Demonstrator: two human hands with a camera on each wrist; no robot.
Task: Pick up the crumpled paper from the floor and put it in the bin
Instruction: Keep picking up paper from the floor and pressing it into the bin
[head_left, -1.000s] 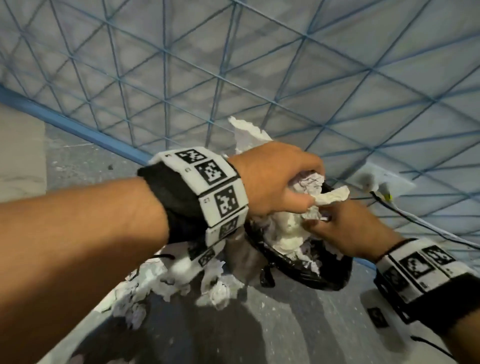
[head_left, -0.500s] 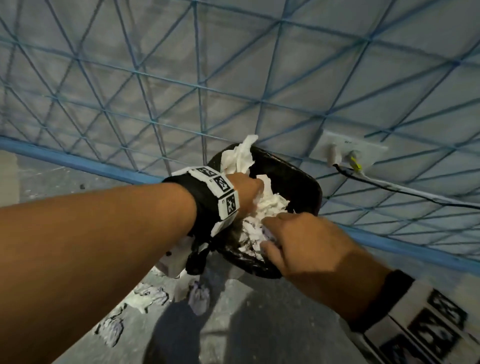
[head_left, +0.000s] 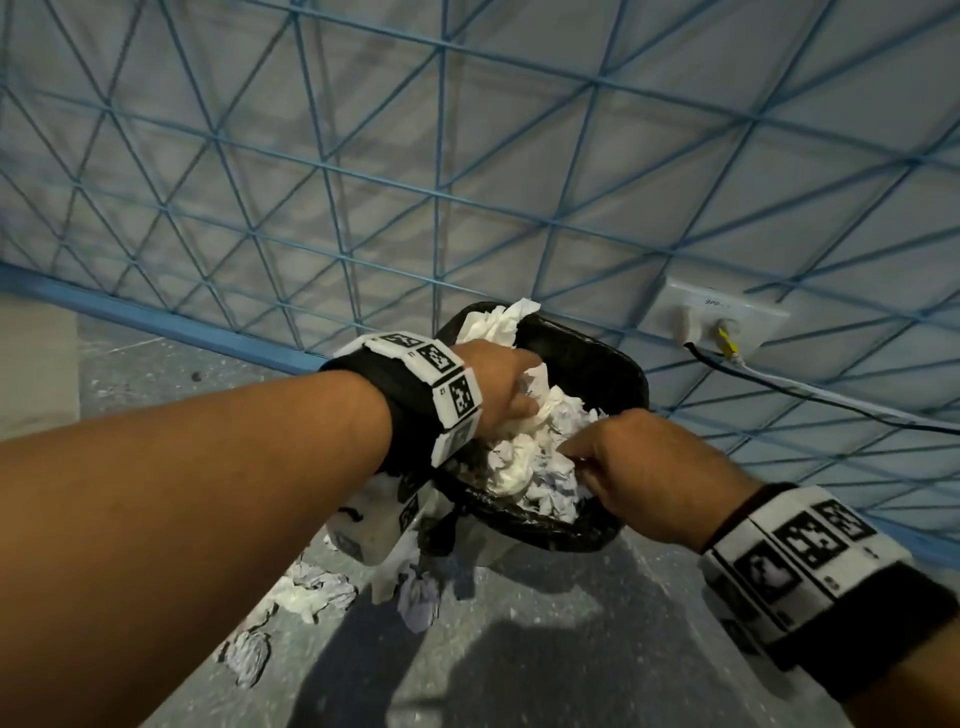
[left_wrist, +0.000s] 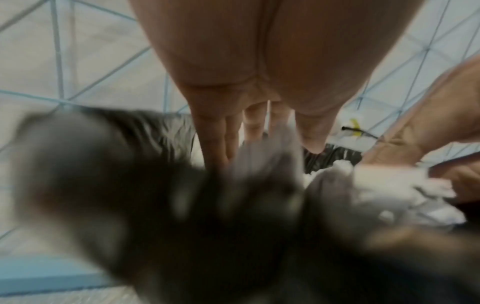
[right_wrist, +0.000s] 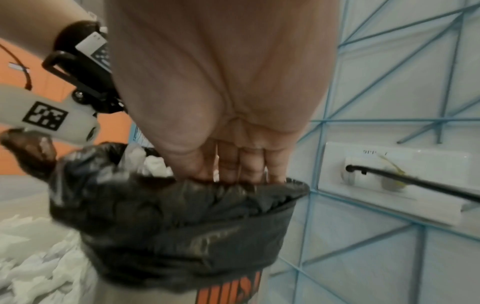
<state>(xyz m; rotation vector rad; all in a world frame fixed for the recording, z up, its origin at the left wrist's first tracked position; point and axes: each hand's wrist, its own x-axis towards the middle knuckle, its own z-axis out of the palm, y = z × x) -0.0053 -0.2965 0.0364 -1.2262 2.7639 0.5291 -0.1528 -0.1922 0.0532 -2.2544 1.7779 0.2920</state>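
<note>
Both hands (head_left: 571, 431) pressing crumpled paper (head_left: 524, 457) flat-fingered into bin (head_left: 597, 364), socket plate (right_wrist: 400, 164) marked "9PP"

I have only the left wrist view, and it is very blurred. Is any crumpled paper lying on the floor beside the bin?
Observer: Yes. The head view shows several crumpled white paper balls on the grey floor, left of the black-bagged bin.
Operator: How full is the bin?
Observer: The white crumpled paper inside is heaped about to the rim, and one piece pokes above the far edge.
Operator: What does the right hand do?
Observer: In the right wrist view the right hand reaches into the bin. Its fingers are straight, with the tips hidden behind the bag's rim.
</note>
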